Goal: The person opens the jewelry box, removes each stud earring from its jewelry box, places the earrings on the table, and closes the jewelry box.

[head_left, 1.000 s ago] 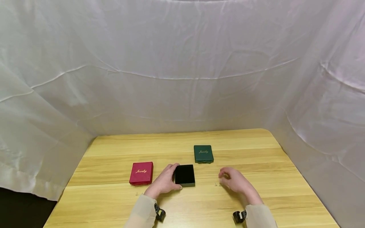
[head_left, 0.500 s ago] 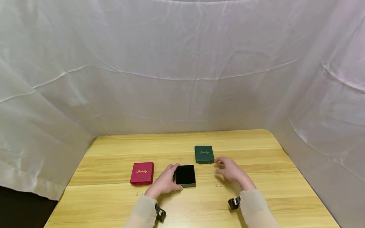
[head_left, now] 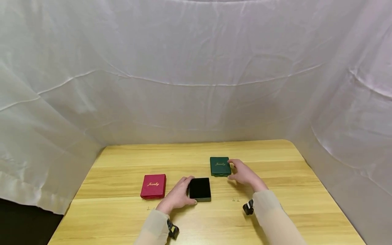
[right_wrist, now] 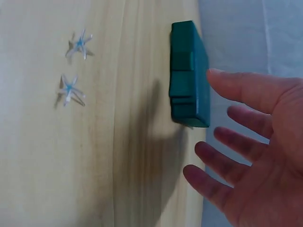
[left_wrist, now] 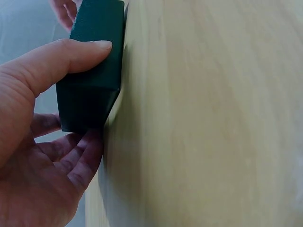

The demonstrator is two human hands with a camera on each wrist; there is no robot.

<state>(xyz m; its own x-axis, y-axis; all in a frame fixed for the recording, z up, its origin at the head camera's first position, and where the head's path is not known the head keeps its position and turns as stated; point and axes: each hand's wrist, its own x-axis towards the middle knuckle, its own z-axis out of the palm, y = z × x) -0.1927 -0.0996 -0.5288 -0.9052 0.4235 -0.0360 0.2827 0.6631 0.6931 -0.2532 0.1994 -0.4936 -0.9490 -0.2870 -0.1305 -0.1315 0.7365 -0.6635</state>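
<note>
My left hand (head_left: 177,195) grips the left side of a small green box (head_left: 200,190) with a black inside, thumb at its near side and fingers at the far side. The left wrist view shows the thumb lying along the green wall of the box (left_wrist: 90,104). My right hand (head_left: 243,174) is at the right edge of a green lid (head_left: 219,166) lettered "Jewelry" in gold. In the right wrist view its fingers are spread apart, the thumb tip close to the lid with a green bow (right_wrist: 184,80); whether it touches cannot be told.
A red jewelry box (head_left: 153,186) stands left of my left hand. Two pale starfish-shaped earrings (right_wrist: 69,90) lie on the wooden table (head_left: 275,217) nearer than the lid. Tiny pieces (head_left: 148,208) lie below the red box. White cloth (head_left: 196,109) hangs around the table.
My right hand has moved away from the earrings, forward and left, to the green lid. My left hand keeps its grip on the green box.
</note>
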